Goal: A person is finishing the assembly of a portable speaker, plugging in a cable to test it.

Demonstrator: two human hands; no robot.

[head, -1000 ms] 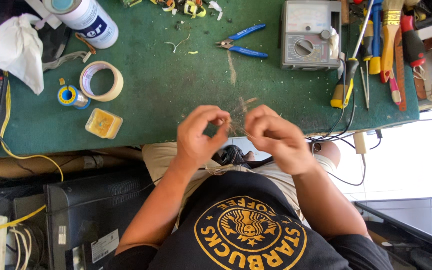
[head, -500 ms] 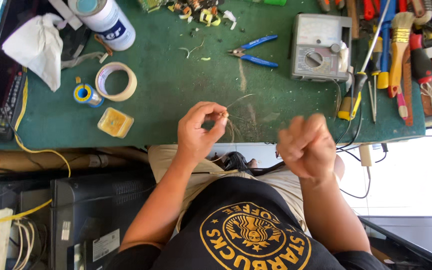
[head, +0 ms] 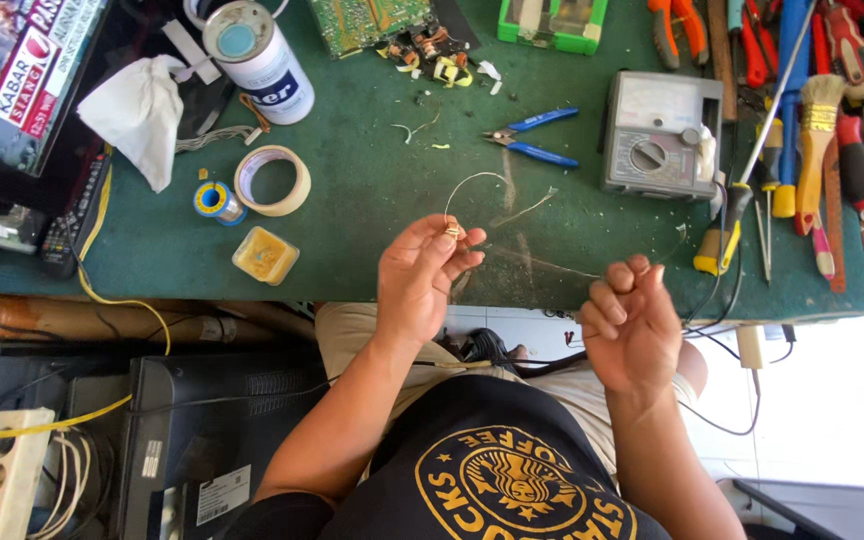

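Left hand [head: 422, 275] pinched on thin wire [head: 472, 185] looping above green bench [head: 372, 200]. Right hand [head: 630, 325] loosely curled, contents cannot be told. White canister [head: 257, 60], blue-banded label, top left; yellow square tub [head: 265, 255] near tape roll [head: 272, 180].

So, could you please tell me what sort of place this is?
Probably an electronics repair bench: an analog multimeter, a solder spool and a bare circuit board lie on the green worktop.

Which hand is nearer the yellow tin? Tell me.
Left. The left hand, pinching thin wire, is just right of the yellow tin; the right hand is much farther right.
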